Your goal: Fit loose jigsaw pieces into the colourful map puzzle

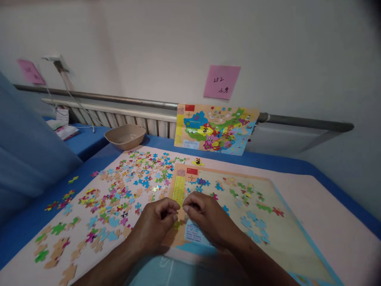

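While both hands meet over the lower left corner of the puzzle board (279,222), the left hand (154,226) and right hand (208,220) curl their fingers narrowly, pinching a small puzzle piece (180,214) between the fingertips. It looks light, thin, stiff and easily dropped, so gripping its edges seems best. Loose pieces (119,198) lie scattered left of the board; a bowl (125,137) sits beyond them.
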Action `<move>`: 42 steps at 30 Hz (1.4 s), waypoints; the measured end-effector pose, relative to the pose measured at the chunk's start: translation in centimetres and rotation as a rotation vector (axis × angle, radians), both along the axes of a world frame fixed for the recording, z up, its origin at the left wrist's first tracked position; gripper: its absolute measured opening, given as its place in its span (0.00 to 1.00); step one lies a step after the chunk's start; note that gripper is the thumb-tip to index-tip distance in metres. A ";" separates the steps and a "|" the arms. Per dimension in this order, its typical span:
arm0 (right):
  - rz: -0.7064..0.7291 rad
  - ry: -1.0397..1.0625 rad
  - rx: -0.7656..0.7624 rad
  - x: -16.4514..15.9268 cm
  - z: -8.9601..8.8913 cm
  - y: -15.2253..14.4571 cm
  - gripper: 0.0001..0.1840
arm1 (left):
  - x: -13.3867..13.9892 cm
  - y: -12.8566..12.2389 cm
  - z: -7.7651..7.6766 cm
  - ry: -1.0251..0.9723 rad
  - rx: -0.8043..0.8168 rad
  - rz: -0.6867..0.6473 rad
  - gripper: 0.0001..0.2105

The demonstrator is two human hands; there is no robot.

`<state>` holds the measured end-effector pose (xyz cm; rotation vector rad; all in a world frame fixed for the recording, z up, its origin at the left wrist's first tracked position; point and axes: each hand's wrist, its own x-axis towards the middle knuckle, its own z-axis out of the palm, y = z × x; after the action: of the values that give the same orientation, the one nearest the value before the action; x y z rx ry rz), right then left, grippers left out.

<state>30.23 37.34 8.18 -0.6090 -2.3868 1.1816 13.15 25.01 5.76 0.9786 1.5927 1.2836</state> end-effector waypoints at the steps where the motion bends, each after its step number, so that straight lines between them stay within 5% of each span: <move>1: 0.006 -0.003 -0.021 -0.1 -0.1 0.0 0.06 | 0.1 0.0 0.0 0.004 -0.003 -0.005 0.15; 8: -0.007 0.005 -0.189 -0.4 -0.2 0.1 0.07 | 0.3 0.2 -0.1 0.019 -0.015 -0.019 0.16; 19: 0.004 -0.036 -0.228 -0.4 -0.7 0.6 0.06 | 0.8 0.6 0.2 0.041 -0.065 -0.002 0.20; 27: -0.125 -0.272 -0.129 -0.2 -1.3 1.9 0.09 | -0.3 -0.1 0.5 0.433 -0.001 0.125 0.20; 35: -0.151 -0.401 -0.062 -0.4 0.0 1.6 0.11 | -0.4 -0.2 0.2 0.622 0.018 0.088 0.13; 38: -0.148 -0.430 -0.050 -0.7 0.0 1.4 0.12 | -0.4 -0.5 0.6 0.684 -0.023 -0.023 0.09; 42: -0.154 -0.458 0.008 -1.0 -0.5 1.2 0.12 | 0.3 -0.9 1.6 0.921 -0.118 -0.335 0.08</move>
<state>29.20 38.58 7.69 -1.1434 -2.6463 1.0522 13.45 24.10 7.38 1.8191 1.9995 0.4890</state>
